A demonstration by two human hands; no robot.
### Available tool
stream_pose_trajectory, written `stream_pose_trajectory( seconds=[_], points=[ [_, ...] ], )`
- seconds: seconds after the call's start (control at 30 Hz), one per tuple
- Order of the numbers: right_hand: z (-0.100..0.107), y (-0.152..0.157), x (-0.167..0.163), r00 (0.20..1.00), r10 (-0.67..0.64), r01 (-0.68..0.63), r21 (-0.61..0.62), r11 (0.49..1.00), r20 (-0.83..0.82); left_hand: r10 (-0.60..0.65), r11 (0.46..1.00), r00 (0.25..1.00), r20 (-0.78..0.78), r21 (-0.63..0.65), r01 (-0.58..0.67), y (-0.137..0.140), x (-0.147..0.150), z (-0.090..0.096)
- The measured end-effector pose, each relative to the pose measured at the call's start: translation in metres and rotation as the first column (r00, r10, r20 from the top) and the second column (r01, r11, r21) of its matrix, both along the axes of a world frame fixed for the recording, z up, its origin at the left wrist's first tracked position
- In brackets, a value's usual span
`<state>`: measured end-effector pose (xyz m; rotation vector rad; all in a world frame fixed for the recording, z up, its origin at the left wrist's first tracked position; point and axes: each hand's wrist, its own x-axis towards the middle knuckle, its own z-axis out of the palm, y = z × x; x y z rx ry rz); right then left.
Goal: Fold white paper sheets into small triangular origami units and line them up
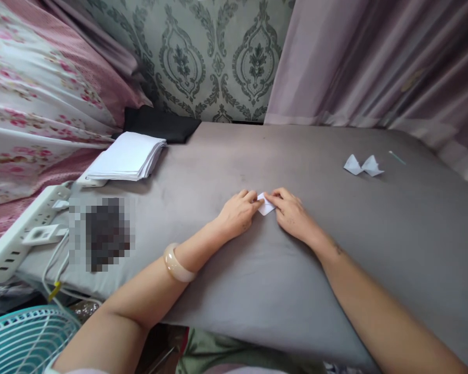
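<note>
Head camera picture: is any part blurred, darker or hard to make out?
In the head view, coarse square blocks mask a dark patch at left; in that same head view, the curtain darkens toward the upper right corner, and the small white paper between the left hand and right hand shows few clear details.

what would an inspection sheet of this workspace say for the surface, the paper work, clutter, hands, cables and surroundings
Surface: grey cloth-covered top, slightly creased
Work things: small folded white paper between the hands; two-peaked folded paper farther off, to the right
Clutter: stack of white paper and black item at far left; thin stick at right; pixelated patch at left, contents unreadable
Hands: left hand and right hand both touch the small paper
Cables: white cables beside the power strip
Surroundings: patterned wall, curtain, floral cloth, teal fan
</note>
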<state>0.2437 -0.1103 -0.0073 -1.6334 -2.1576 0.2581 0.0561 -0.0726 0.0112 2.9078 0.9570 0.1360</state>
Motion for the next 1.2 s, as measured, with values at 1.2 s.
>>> stream_pose_trajectory(
  seconds=[1.2],
  points=[
    [0.01, -0.011, -0.008, 0.824, -0.24, 0.209, -0.118, 0.971, -0.513, 0.495, 0.695, 0.567, 0.658, -0.692, 0.195, 0.011, 0.009, -0.007]
  ],
)
